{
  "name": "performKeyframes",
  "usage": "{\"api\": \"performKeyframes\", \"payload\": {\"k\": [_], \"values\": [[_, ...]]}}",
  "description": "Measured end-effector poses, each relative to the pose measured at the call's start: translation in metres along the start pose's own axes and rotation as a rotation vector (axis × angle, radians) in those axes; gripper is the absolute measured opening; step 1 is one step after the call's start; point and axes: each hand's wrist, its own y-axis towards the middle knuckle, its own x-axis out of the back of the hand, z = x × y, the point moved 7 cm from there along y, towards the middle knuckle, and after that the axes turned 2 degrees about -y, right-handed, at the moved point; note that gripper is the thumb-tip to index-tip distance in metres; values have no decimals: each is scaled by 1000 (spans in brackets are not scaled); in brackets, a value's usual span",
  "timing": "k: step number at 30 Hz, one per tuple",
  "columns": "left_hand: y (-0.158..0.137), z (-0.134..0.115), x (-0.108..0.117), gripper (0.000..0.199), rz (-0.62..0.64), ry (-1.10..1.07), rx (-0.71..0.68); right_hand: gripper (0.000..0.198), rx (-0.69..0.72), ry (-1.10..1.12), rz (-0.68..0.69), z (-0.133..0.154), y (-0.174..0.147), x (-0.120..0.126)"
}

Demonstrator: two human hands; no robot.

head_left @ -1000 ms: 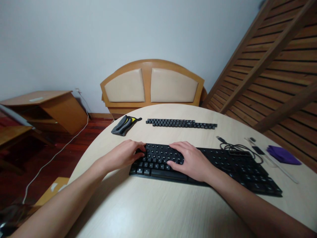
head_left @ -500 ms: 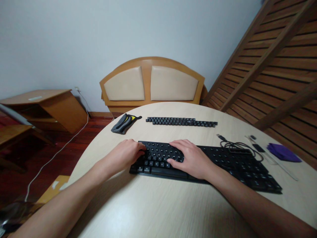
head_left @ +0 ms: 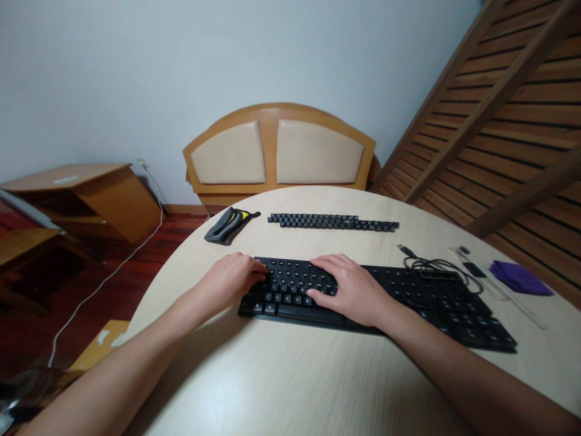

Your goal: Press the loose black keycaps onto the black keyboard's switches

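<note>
A black keyboard (head_left: 299, 313) lies slightly slanted across the table in front of me. At its upper left corner is my left hand (head_left: 235, 275), thumb and fingers drawn together against the keys. Whatever lies between those fingertips is hidden. My right hand (head_left: 351, 287) rests over the middle keys, thumb and fingers apart, holding nothing. Beyond the keyboard, loose black keycaps (head_left: 318, 221) lie lined up in rows.
A grey, black and yellow pouch (head_left: 229, 226) sits at the far left of the round table (head_left: 254, 375). To the right are a coiled black USB cable (head_left: 436, 264), a thin pale tool (head_left: 517, 306) and a folded purple cloth (head_left: 521, 278). A wooden headboard (head_left: 270, 145) stands behind.
My left thumb has shifted slightly in among the fingers at the keyboard's corner. My right hand and the things on the table keep their places.
</note>
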Motion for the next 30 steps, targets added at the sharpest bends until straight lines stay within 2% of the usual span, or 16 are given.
{"api": "performKeyframes", "payload": {"k": [7,18,30], "values": [[-1,-6,-3,28,-10,42,-16,48,9,10,-13,1,1,0],[0,-1,0,26,52,-37,-2,50,1,-5,-1,1,1,1],[1,-1,5,24,22,-37,-48,47,-10,2,-7,0,1,2]]}}
